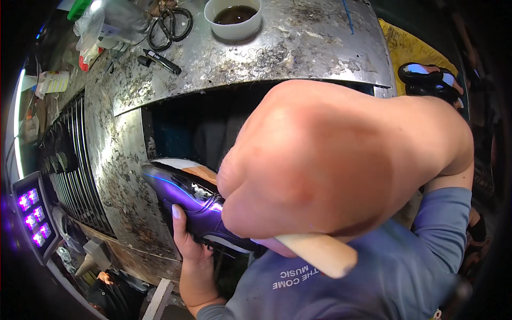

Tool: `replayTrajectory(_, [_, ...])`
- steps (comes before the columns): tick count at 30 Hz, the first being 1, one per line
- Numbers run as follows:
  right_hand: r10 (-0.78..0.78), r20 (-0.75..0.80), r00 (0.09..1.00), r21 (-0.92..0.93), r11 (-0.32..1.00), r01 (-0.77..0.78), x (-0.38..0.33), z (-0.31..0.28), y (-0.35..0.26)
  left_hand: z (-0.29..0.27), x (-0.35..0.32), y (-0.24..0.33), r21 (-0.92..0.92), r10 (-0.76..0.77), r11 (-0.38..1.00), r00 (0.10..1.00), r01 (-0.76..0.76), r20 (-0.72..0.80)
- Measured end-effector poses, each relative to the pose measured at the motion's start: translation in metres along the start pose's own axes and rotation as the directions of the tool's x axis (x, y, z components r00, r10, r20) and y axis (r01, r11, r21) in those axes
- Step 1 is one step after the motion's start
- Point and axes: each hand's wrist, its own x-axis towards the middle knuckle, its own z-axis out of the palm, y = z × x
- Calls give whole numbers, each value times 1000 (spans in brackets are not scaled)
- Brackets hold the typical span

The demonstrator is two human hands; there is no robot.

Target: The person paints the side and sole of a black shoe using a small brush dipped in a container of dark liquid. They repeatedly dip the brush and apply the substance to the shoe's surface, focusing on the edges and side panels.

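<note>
My left hand [191, 241] holds a dark, shiny shoe [173, 193] from the near side, with the thumb along its edge and the other fingers out of sight beneath. The shoe lies tilted at the bench's inner edge, its lighter lining facing up. Purple light glints off its side. Very near the camera, my right hand [314, 160] is closed in a fist over the shoe's other end. Out of the fist's lower side sticks a pale wooden handle [322, 257]. Whatever is on the handle's other end is hidden behind the hand, and I cannot tell whether it touches the shoe.
On the worn metal bench [304, 58] stand a white bowl [232, 33] of dark liquid, black-handled scissors [169, 26] and a black marker [162, 61]. A lamp with purple lights [34, 216] is at the left. At the far right, glossy black shoes [426, 80] lie by a yellow cloth [408, 45].
</note>
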Motion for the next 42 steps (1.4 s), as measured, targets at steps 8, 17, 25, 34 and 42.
replayTrajectory(8, [-158,10,987,-409,900,149,-2,-10,-13,15,11,-15,-159,35,987,998,-28,43])
replayTrajectory(17, [-57,111,992,-368,925,94,-2,-21,-27,9,23,-32,-338,-51,935,985,105,167])
replayTrajectory(25, [-166,-356,920,-329,943,43,5,-52,5,13,26,-59,-364,42,927,943,85,329])
replayTrajectory(34, [331,-593,734,-527,529,-665,1,-85,142,45,22,-61,-580,-292,554,792,598,537])
replayTrajectory(42, [2,-681,732,-505,723,-471,5,-84,119,41,27,-70,-706,-289,336,782,623,553])
